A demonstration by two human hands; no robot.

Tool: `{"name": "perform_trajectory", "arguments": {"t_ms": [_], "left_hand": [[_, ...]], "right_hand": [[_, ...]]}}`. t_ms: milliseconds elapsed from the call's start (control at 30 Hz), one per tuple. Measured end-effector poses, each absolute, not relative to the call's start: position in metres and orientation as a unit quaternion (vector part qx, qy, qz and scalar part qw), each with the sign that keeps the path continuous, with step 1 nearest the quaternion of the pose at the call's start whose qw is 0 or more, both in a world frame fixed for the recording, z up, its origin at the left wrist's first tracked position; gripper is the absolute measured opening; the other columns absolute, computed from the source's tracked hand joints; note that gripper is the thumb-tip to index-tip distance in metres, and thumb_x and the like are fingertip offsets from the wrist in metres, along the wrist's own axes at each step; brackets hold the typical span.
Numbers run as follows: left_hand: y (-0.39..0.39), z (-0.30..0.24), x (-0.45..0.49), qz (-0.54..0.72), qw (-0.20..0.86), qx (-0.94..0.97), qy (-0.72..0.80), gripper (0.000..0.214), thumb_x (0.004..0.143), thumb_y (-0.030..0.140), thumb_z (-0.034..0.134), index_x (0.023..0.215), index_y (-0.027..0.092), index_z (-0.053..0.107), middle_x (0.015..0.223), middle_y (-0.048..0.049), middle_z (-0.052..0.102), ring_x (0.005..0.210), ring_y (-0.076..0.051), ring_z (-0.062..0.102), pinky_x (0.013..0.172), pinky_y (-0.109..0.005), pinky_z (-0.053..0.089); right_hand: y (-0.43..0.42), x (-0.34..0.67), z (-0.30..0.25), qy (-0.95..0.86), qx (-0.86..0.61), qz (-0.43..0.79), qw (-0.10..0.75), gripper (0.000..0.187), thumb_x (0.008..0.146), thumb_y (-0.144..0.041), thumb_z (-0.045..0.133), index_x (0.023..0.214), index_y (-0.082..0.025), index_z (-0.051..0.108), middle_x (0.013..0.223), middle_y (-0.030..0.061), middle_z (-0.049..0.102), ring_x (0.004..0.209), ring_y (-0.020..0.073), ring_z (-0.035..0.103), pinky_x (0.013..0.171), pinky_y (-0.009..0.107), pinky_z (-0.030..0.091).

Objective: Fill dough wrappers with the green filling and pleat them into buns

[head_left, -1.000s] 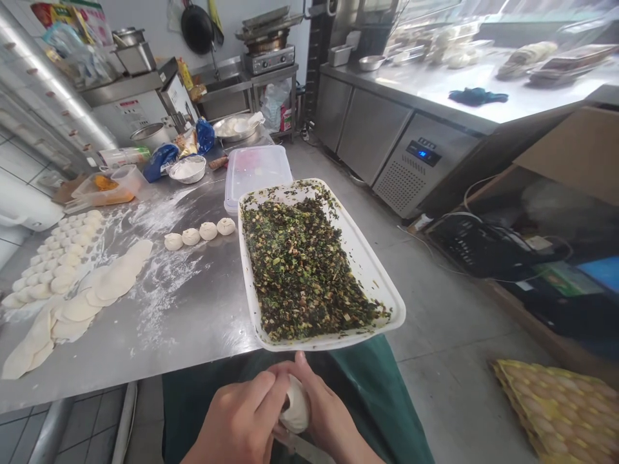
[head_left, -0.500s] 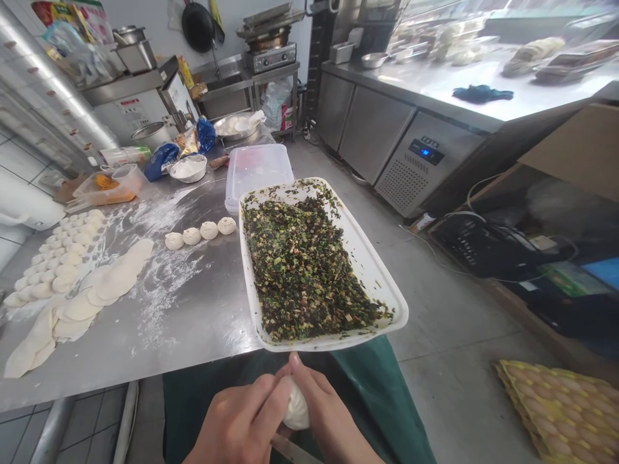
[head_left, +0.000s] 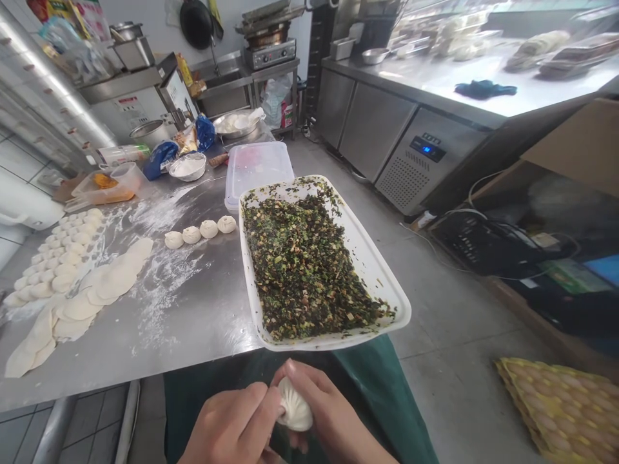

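Both hands grasp pleated white dough bun [head_left: 294,407] at near edge, below white plastic tray of chopped green filling [head_left: 372,264]: left hand [head_left: 232,422] pinching, right hand [head_left: 329,415] cupping. Versus a second ago, bun is turned, pleats now facing up.

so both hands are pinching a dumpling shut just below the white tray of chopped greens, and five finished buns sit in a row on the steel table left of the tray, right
Not quite. The head view shows four buns in that row, not five. The rest holds: the left hand and right hand pinch the dumpling just below the white tray of chopped greens, and the row sits on the steel table left of the tray.
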State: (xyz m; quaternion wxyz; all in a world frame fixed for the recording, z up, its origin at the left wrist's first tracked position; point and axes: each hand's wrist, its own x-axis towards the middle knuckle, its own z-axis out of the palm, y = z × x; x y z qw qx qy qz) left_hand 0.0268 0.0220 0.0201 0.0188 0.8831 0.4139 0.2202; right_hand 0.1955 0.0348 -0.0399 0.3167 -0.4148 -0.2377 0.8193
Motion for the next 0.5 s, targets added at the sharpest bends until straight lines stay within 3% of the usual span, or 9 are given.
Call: {"name": "perform_trajectory", "arguments": {"t_ms": [100,200,267,367,500], "left_hand": [[0.022,0.024,0.027,0.213,0.010,0.899,0.382,0.031,0.100,0.013,0.038,0.121,0.012,0.061,0.088,-0.0062,0.077,0.060,-0.012,0.072,0.054,-0.021,0.059],[0.021,0.025,0.026,0.206,0.026,0.899,0.387,0.032,0.095,0.010,0.040,0.116,0.013,0.063,0.083,-0.0040,0.076,0.057,-0.011,0.071,0.055,-0.021,0.060],[0.020,0.023,0.024,0.202,0.006,0.892,0.403,0.031,0.094,0.009,0.040,0.110,0.016,0.065,0.084,-0.0040,0.076,0.061,-0.012,0.073,0.058,-0.021,0.061],[0.018,0.018,0.022,0.194,-0.011,0.901,0.387,0.031,0.098,0.012,0.040,0.119,0.014,0.064,0.090,-0.0060,0.078,0.070,-0.013,0.076,0.059,-0.019,0.061],[0.012,0.015,0.019,0.179,0.027,0.900,0.397,0.030,0.104,0.021,0.041,0.121,0.015,0.064,0.088,-0.0048,0.077,0.063,-0.012,0.073,0.058,-0.021,0.061]], "right_hand": [[0.035,0.195,-0.039,-0.236,-0.428,0.811,0.323,0.060,0.094,-0.069,0.048,0.083,-0.013,0.067,0.054,0.0014,0.059,0.045,0.0132,0.058,0.041,0.020,0.046],[0.037,0.195,-0.040,-0.236,-0.407,0.833,0.293,0.058,0.094,-0.068,0.049,0.097,-0.013,0.070,0.059,0.0012,0.063,0.040,0.0101,0.053,0.035,0.017,0.038],[0.038,0.196,-0.040,-0.249,-0.424,0.822,0.286,0.056,0.092,-0.067,0.054,0.089,-0.013,0.070,0.059,0.0013,0.062,0.039,0.0082,0.050,0.034,0.016,0.034],[0.039,0.197,-0.039,-0.255,-0.451,0.803,0.295,0.062,0.092,-0.071,0.050,0.075,-0.014,0.065,0.052,0.0006,0.057,0.040,0.0094,0.053,0.035,0.016,0.035],[0.040,0.198,-0.037,-0.249,-0.396,0.839,0.277,0.058,0.092,-0.069,0.052,0.095,-0.014,0.070,0.057,-0.0013,0.059,0.037,0.0071,0.046,0.032,0.015,0.030]]}}
